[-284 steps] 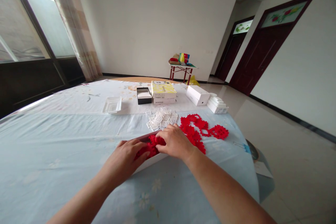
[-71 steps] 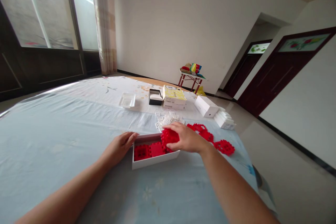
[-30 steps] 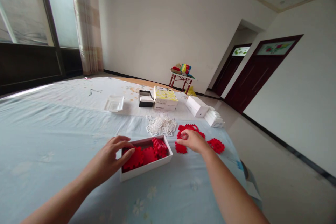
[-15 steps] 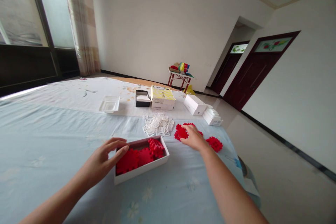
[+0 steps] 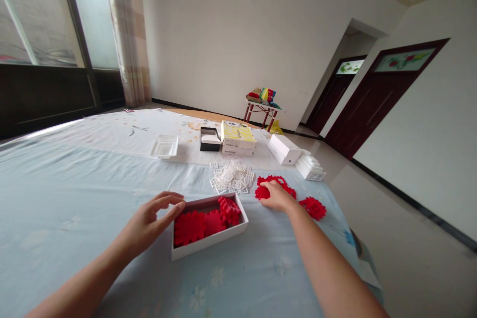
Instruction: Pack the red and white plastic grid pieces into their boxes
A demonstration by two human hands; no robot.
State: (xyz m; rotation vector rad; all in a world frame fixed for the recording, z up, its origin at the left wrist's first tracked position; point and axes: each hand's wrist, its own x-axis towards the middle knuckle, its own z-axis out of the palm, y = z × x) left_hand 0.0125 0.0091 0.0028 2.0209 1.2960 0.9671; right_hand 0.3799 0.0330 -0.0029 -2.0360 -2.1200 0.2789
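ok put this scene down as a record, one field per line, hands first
left hand: at the left end of the open white box
right hand: on loose red pieces, right of the box
box contents: red toothed pieces
beyond box: pile of small white lattice pieces
farther back: clear tray, black box, yellow-and-white box
surface: flowered tablecloth

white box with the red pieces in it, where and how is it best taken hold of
The outside of its two short end walls, coming in from left and right at once, looks best. The white box is longer than it is wide, so its ends are opposed, and the red pieces crowd the open top near the left end.
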